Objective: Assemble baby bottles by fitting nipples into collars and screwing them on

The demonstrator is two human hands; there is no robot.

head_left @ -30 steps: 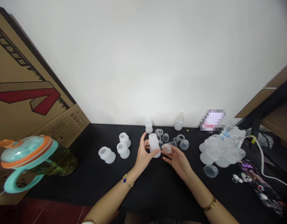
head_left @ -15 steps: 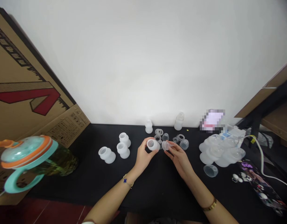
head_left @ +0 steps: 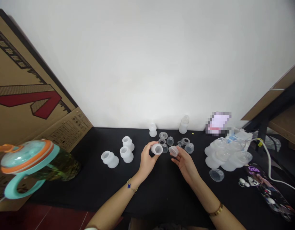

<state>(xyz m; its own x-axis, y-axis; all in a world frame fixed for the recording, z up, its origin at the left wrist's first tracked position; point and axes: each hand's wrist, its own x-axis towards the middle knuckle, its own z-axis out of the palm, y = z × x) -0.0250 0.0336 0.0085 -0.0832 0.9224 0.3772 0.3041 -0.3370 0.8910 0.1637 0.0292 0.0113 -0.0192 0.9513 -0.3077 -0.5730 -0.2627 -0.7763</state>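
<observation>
My left hand (head_left: 147,158) is closed round a small white baby bottle body (head_left: 158,149), its open mouth turned to the right. Between the fingertips of my right hand (head_left: 184,159) is a clear round cap (head_left: 173,150), held apart from the bottle with its wide side toward the left. Just behind the hands lie clear domed caps (head_left: 170,141) and several pale rings (head_left: 163,135). Another clear cap (head_left: 189,148) sits beyond my right fingers. To the left of my left hand stand white bottle bodies (head_left: 126,154) without tops.
Assembled bottles (head_left: 221,155) cluster at the right, a loose clear cover (head_left: 216,175) before them. A phone (head_left: 267,191) and white cable (head_left: 269,166) lie farther right. A teal-lidded jug (head_left: 39,163) and cardboard box (head_left: 25,95) stand left. One capped bottle (head_left: 184,124) is by the wall.
The bottle in my left hand has turned its mouth from the left toward the right. The cap in my right hand has tilted and moved slightly right, away from the bottle.
</observation>
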